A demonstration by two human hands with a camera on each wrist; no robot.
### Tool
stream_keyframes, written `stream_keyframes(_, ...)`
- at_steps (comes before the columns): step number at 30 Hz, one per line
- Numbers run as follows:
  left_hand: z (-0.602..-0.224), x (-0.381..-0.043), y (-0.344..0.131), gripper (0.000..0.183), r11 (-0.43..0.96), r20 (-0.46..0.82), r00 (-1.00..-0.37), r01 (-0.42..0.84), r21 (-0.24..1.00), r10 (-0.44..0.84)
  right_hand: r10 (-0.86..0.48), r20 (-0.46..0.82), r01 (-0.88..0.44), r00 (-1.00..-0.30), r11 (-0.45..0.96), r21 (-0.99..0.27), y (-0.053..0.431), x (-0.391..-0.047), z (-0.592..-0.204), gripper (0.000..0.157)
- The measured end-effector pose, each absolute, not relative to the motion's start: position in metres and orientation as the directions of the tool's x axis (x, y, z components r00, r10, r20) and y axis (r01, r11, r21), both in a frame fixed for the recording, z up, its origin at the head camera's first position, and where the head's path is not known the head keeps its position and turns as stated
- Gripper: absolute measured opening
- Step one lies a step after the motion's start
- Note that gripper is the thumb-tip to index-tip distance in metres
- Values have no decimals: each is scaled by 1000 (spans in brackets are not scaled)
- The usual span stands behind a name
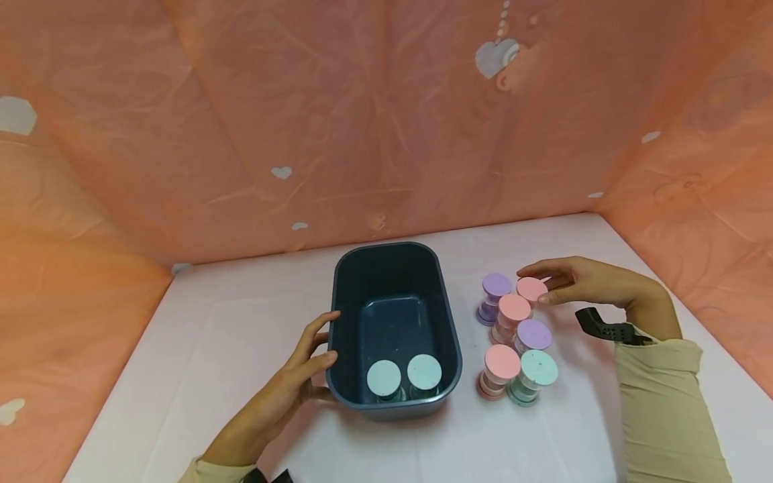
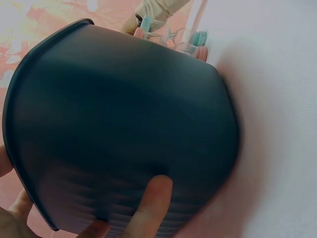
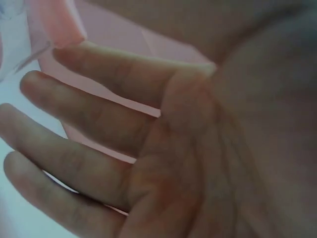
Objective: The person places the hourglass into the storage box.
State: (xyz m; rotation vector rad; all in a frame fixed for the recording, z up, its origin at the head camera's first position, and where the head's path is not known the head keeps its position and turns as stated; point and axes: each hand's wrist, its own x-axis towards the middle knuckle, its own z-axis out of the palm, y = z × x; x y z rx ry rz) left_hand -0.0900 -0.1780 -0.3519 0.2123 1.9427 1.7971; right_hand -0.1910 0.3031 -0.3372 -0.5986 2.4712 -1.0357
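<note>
- Pink-lidded, a small clear plastic jar (image 1: 531,290) is standing at the far end of the cluster just right of the dark blue oval plastic tub (image 1: 392,268), on the white tabletop (image 1: 211,349).
- Reaching over that jar, the right hand (image 1: 580,280) is touching its lid rim with fairly straight fingers; in the right wrist view the fingers (image 3: 74,124) are spreading loosely, not yet curling round anything.
- Steadying the tub, the left hand (image 1: 296,376) is pressing straight fingers against its outer left wall; the left wrist view shows a fingertip (image 2: 156,191) lying flat on the ribbed wall.
- Sitting inside the tub at its near end are two mint-lidded jars (image 1: 403,377), side by side and upright.
- Standing right of the tub are five more jars: a purple-lidded one (image 1: 496,286), a pink one (image 1: 514,308), another purple one (image 1: 534,335), a pink one (image 1: 502,362) and a mint one (image 1: 538,367), crowding close or touching.
- Judging by looks, the pink-lidded jar is light, stiff and smooth, so slightly slippery; its waist looks narrower than its lid.
- Taking hold best suits the lid's edge, pinched from above between thumb and fingers, lifting straight up so the tightly packed neighbours are not toppling.
</note>
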Motion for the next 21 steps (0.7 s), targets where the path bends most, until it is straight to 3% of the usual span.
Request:
stream_keyframes(12, -353, -89, -181, 58, 140, -215, -871, -170, 975, 442, -572, -230, -210, -787, 599, -772, 300, -194, -346, 54)
stream_keyframes(21, -355, -91, -182, 57, 158, -221, -868, -166, 973, 444, -642, -193, -283, -742, 560, -778, 300, -196, -351, 37)
